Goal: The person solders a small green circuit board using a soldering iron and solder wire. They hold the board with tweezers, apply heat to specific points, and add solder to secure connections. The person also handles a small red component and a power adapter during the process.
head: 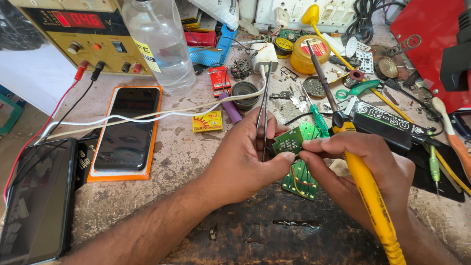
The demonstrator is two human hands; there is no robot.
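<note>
Worn, stained grey tabletop, crowded with repair gear. Yellow bench power supply with a red lit display at far left; clear plastic bottle beside it. Two dark-screened phones: one in an orange case, one black at the near left edge.

Two small green circuit boards: one pinched between both hands, the other lying flat just beneath.

Left hand is curled, thumb on the upper board, also gripping thin metal tweezers, points up. Right hand pinches the board's edge with a yellow-handled soldering iron tucked in the grip, its tip aimed away.

Judging by this, soldering hasn't begun; no joint is visible, though fingers hide much of the board.
</note>
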